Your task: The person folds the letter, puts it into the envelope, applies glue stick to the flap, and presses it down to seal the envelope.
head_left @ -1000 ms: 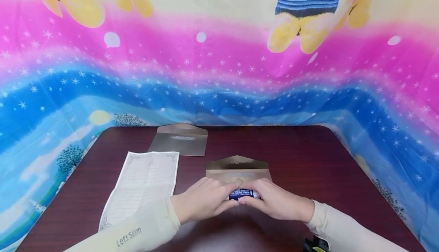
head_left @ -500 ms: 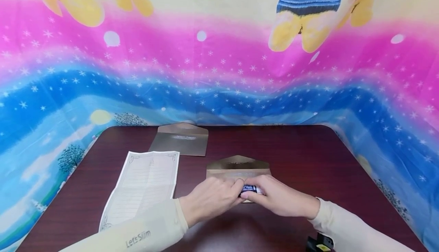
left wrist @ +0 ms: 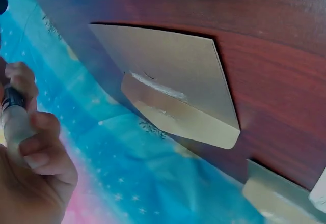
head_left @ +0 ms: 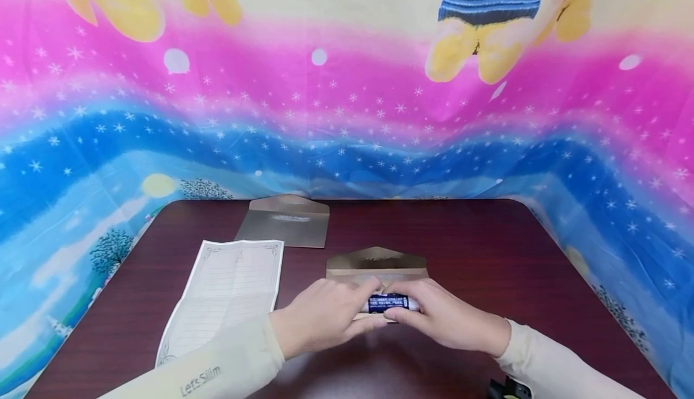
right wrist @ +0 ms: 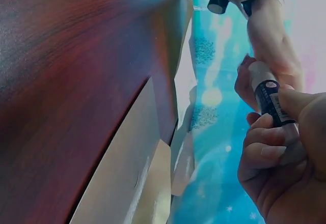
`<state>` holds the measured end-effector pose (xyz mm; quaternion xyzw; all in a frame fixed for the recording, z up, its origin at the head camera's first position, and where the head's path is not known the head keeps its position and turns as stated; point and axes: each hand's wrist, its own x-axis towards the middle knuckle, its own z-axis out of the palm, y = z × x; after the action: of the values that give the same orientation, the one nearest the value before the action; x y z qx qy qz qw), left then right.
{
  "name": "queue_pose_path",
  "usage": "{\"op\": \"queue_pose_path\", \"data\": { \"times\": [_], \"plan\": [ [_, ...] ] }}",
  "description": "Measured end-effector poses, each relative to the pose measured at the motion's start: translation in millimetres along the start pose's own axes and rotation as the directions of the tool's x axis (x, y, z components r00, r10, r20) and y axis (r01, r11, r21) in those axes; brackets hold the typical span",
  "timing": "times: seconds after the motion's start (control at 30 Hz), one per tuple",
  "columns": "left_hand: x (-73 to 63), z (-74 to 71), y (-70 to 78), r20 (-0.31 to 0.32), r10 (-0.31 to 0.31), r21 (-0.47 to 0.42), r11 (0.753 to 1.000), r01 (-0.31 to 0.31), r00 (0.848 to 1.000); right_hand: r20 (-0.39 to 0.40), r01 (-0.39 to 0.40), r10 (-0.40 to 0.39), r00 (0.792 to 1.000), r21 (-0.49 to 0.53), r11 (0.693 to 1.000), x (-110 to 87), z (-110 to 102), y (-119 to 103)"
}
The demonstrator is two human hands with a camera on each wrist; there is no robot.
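A glue stick (head_left: 387, 304) with a dark blue label and whitish ends lies sideways between my two hands, above the front part of a brown-gold envelope (head_left: 374, 261). My left hand (head_left: 325, 314) grips its left end, with thumb and fingers around the pale part (left wrist: 16, 124) in the left wrist view. At the other end my right hand (head_left: 452, 317) pinches it; curled fingers (right wrist: 262, 152) show in the right wrist view. The envelope's pointed flap is raised toward the back, and a whitish streak (left wrist: 158, 85) marks it near the fold. Hands cover the envelope's front portion.
A lined sheet of paper (head_left: 228, 290) with an ornate border lies on the left of the dark red table (head_left: 477, 242). Behind it sits a second envelope (head_left: 284, 230), flap up, partly under the sheet. A patterned cloth (head_left: 347, 116) hangs around the table's back and sides.
Half a second ago my left hand was closer to the right one, covering more of the glue stick. It has since shifted left, and more of the label shows. The envelopes and sheet stay put.
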<state>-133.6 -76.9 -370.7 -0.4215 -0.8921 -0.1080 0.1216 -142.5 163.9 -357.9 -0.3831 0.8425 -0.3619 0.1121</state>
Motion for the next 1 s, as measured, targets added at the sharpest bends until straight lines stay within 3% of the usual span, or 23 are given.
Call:
{"op": "queue_pose_path", "data": {
  "times": [0.13, 0.33, 0.6, 0.73, 0.9, 1.0],
  "plan": [
    [-6.9, -7.4, -7.7, -0.015, -0.091, -0.106, 0.990, 0.088, 0.996, -0.031, -0.044, 0.045, 0.999, 0.023, 0.999, -1.8, -4.6, 2.7],
    [-14.3, -13.6, -20.7, -0.110, -0.242, -0.064, 0.970, 0.236, 0.964, -0.043, -0.119, 0.121, 0.992, 0.042, 0.992, -4.8, -11.2, 8.8],
    [-18.6, -11.9, -42.4, -0.120, -0.285, -0.040, 0.959, 0.282, 0.951, -0.035, -0.141, 0.142, 0.989, 0.047, 0.989, -5.3, -11.2, 16.4],
    [-18.3, -8.6, -57.9, -0.090, -0.345, 0.010, 0.938, 0.347, 0.934, -0.032, -0.144, 0.145, 0.989, 0.038, 0.989, -4.5, -10.1, 17.9],
    [-17.0, 0.0, -80.3, 0.007, -0.447, -0.008, 0.895, 0.447, 0.895, -0.023, -0.154, 0.155, 0.988, 0.037, 0.987, -3.8, -10.3, 18.7],
    [-16.3, 5.8, -92.8, 0.022, -0.461, -0.023, 0.887, 0.462, 0.887, -0.013, -0.157, 0.158, 0.987, 0.044, 0.987, -3.2, -10.0, 20.2]
  ]
}}
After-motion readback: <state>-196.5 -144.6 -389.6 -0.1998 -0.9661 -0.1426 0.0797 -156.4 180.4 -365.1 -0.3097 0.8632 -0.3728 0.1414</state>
